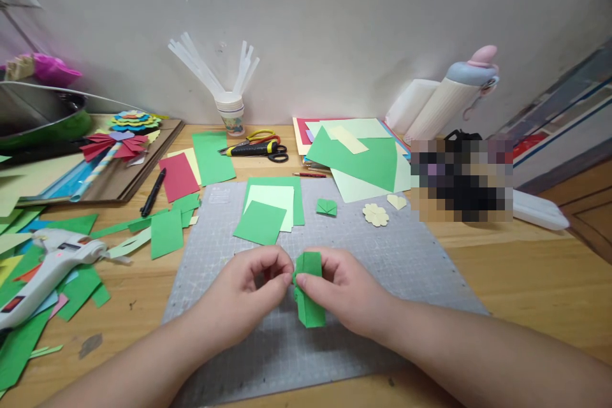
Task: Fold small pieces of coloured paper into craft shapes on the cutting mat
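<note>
A folded piece of green paper (310, 293) is held upright above the grey cutting mat (382, 344). My right hand (351, 287) grips it from the right, thumb on its front face and fingers behind. At its left edge my left hand (261, 280) is closed, thumb and forefinger pinched where the edge has small cuts or folds. Beyond the hands lie green and pale green paper squares (261, 223), a small folded green heart-like piece (326, 206), a cream scalloped flower shape (375, 215) and a cream heart (396, 202).
A white glue gun (57, 261) rests on green scraps at the left. Along the wall stand a paper cup (230, 115) of clear sticks and a leaning bottle (449, 99). Scissors and a utility knife (251, 150), a black pen (153, 192) and stacked coloured paper (358, 159) lie behind the mat.
</note>
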The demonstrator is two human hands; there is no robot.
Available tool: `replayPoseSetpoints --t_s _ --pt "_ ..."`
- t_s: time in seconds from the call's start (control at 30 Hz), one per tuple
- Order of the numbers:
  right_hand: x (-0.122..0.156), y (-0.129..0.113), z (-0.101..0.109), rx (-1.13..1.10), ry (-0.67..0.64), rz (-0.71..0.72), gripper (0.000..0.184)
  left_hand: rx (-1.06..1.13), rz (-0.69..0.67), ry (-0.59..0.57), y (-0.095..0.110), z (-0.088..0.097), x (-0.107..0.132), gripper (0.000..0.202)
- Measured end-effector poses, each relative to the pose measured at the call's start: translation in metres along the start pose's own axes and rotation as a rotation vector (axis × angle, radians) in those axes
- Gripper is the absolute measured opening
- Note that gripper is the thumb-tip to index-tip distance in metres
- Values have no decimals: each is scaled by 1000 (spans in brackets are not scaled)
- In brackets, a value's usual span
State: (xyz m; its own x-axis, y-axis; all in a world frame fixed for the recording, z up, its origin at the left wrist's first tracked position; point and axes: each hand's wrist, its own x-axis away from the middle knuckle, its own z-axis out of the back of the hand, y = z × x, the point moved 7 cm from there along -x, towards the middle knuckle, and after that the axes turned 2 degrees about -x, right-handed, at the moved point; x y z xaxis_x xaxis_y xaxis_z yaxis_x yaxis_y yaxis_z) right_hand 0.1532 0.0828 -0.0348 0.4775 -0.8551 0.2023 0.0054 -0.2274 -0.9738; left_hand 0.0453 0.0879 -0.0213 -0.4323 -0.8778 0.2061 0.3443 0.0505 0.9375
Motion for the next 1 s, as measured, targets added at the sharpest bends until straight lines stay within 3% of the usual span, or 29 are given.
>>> replayPoseSetpoints --t_s 0.27,0.47,0.57,0.8,1.0 --pt "2 0 0 197 -14 45 21 -245 -90 36 9 0 3 14" --pt "8 -12 -3 525 9 239 22 -441 -176 116 15 -3 10 14" --pt "11 -16 -6 555 5 290 20 -490 -197 146 15 -4 13 15" --pt "2 -3 3 21 46 66 26 -190 -136 249 12 13 11 13" --pt "-1 -5 1 -162 -4 17 24 311 84 57 -6 5 -1 23"
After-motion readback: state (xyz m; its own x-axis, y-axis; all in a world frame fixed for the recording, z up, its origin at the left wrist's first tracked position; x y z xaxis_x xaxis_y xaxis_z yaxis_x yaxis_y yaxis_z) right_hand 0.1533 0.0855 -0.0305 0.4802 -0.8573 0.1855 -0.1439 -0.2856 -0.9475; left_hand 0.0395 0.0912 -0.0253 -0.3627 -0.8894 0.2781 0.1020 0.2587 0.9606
